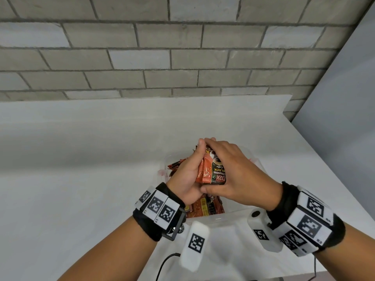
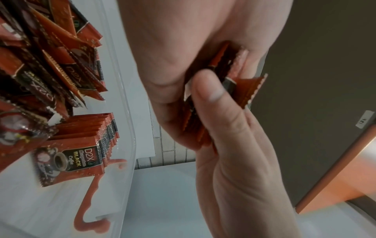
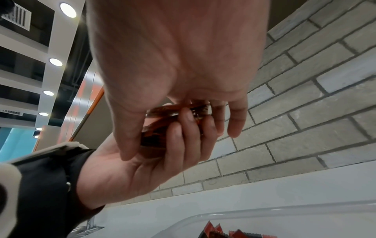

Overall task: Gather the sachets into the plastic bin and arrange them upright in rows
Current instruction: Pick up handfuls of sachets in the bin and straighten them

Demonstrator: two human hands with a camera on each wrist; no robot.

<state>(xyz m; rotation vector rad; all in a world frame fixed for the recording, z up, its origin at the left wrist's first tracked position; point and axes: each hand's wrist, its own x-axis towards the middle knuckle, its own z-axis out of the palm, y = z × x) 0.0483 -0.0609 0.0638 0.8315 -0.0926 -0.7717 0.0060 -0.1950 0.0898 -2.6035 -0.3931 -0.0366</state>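
Hands (image 1: 213, 171) gripping sachet bundle (image 1: 211, 169), above bin (image 1: 218, 219)

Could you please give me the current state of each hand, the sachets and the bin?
left hand: grips the held sachets from the left.
right hand: holds the same stack, thumb at its near end.
held sachets: bunched, lifted above the bin.
plastic bin: open-topped; one upright row, other sachets jumbled.
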